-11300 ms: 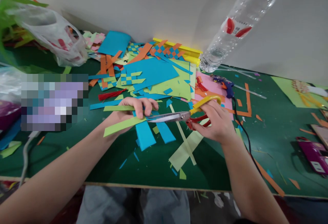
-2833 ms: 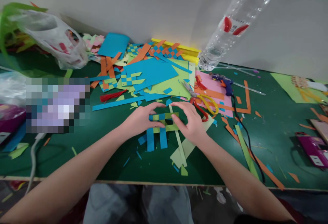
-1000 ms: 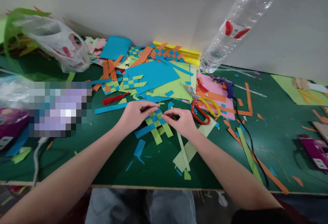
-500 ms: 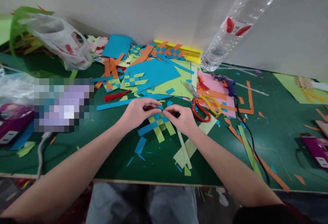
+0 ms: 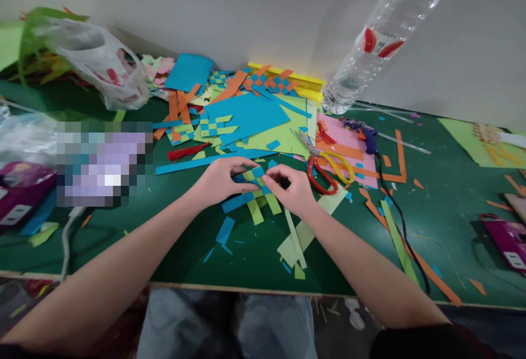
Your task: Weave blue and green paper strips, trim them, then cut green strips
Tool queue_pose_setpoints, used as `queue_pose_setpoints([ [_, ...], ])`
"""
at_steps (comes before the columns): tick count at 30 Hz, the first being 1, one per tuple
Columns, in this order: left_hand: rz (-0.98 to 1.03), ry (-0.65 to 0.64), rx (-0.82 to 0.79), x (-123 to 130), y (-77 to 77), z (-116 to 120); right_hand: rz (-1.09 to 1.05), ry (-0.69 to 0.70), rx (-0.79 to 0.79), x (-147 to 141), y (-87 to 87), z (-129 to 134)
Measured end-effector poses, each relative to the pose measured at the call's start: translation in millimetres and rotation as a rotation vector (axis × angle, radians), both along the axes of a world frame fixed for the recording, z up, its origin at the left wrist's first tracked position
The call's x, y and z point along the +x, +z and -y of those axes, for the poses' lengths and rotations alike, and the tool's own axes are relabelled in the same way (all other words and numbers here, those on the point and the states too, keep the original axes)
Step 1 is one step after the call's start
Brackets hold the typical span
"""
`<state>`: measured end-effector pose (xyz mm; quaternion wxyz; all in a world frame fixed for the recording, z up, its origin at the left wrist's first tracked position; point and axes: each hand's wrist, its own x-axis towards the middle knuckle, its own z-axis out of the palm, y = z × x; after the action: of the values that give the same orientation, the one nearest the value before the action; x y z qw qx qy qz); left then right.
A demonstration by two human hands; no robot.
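While the woven paper (image 5: 256,176) is held just to the left of the scissors (image 5: 315,152), above the green table (image 5: 176,255), both hands are engaged with it. Its left part is clasped between the thumb and fingers of the left hand (image 5: 219,182); its right edge is pinched by the thumb and forefinger of the right hand (image 5: 295,190). The exact contacts are partly hidden. The step in hand is judged to be the tightening and straightening of the weave; for the next move, a light, even pull seems called for, with the crossings kept pressed flat.

Materials: the weave is formed of flat, matte blue and lime bands, crossed in small checks, with loose tails left at its near side. Enough stiffness to hold a crease is presumed. A blue offcut (image 5: 225,230) is noted left of the scissors and nearer the wearer; a broad pale strip (image 5: 324,211) is laid just on their near side. A thread-like red tassel (image 5: 188,152) is seen well to their left, and a clear, ridged bottle (image 5: 365,46) is placed beyond them.
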<state>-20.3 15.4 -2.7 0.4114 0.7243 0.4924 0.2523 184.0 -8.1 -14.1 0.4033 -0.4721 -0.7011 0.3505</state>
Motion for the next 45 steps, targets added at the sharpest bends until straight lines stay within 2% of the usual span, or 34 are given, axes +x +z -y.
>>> queue_pose_setpoints([
  [4,0.047,-0.008,0.012,0.1,-2.7,-0.8,-0.006,-0.006,-0.021,-0.4,-0.8,-1.2],
  [11,-0.011,0.010,0.026,-0.3,-0.5,0.4,-0.003,0.003,-0.044,0.4,-2.9,-1.9],
  [16,-0.058,0.051,0.058,0.7,1.0,0.2,0.005,-0.003,-0.033,1.0,-3.1,-1.9],
  [26,-0.076,0.031,0.091,0.8,-1.3,-0.3,0.037,0.021,0.020,1.7,0.0,-0.2],
  [35,-0.070,0.042,0.053,0.4,0.3,-1.8,-0.086,-0.028,-0.143,-1.2,-3.7,-2.8],
  [40,-0.088,0.005,0.080,-0.2,2.8,-1.2,-0.005,0.005,-0.081,0.5,-1.9,-2.6],
  [45,-0.079,0.003,0.093,-0.2,1.8,-1.5,-0.014,0.047,-0.044,2.9,-1.4,-2.5],
])
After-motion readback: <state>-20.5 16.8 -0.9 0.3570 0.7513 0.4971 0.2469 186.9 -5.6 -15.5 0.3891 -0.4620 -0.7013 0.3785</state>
